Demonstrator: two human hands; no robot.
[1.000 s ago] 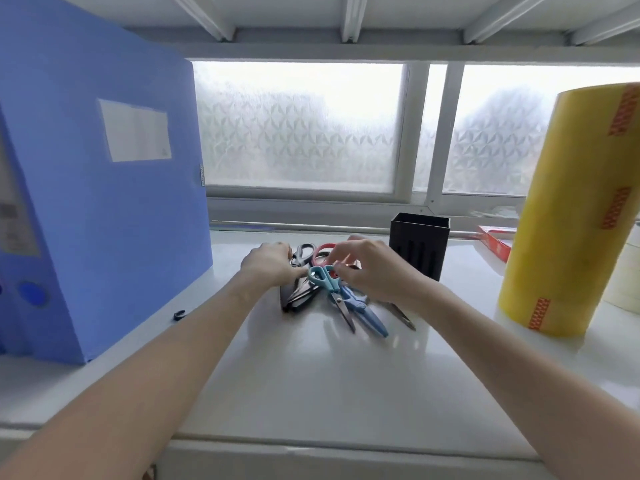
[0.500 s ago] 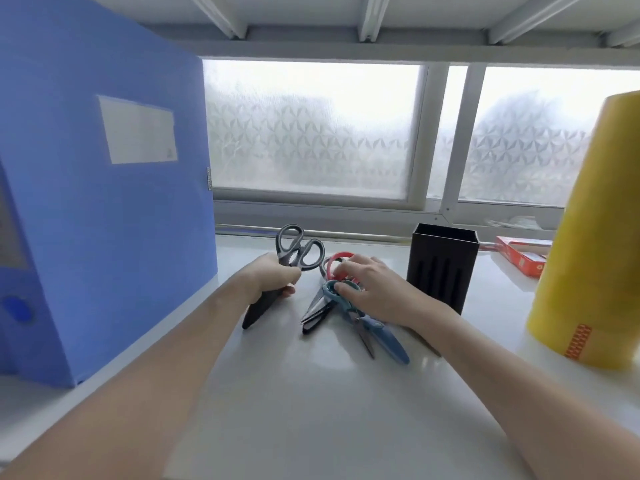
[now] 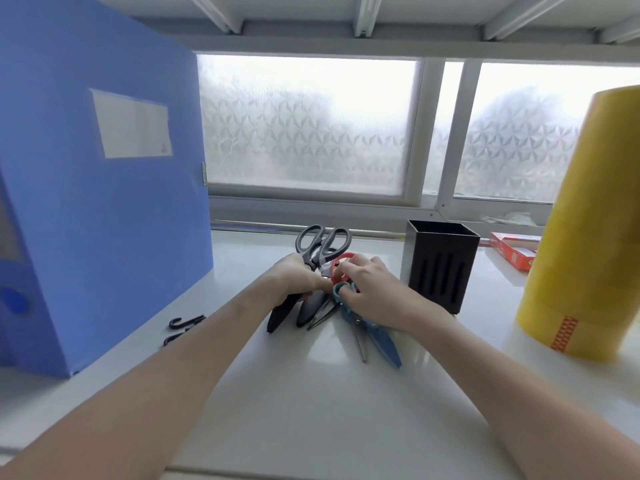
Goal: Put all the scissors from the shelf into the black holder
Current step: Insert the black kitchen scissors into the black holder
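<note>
1. on the white shelf under the window, a heap of scissors lies just left of the black holder, which stands upright with its mouth open and nothing in it that i can see.
2. left hand: fingers wrapped round the grey-handled scissors, handles up and away from the person, dark blade tip down toward the shelf.
3. right hand: fingers curled into the heap, touching the red-handled scissors and the loop of the blue scissors; whether either is truly gripped i cannot tell.
4. the blue pair's long axis runs toward the person, blades pointing near and slightly right.
5. what matters next, i judge: the holder lies to the right of both hands, nearer the right one; the left hand's pair must cross over the heap and the right hand to reach it, then go in blade first.
6. no scissors seem stowed yet, so the task looks barely begun.
</note>
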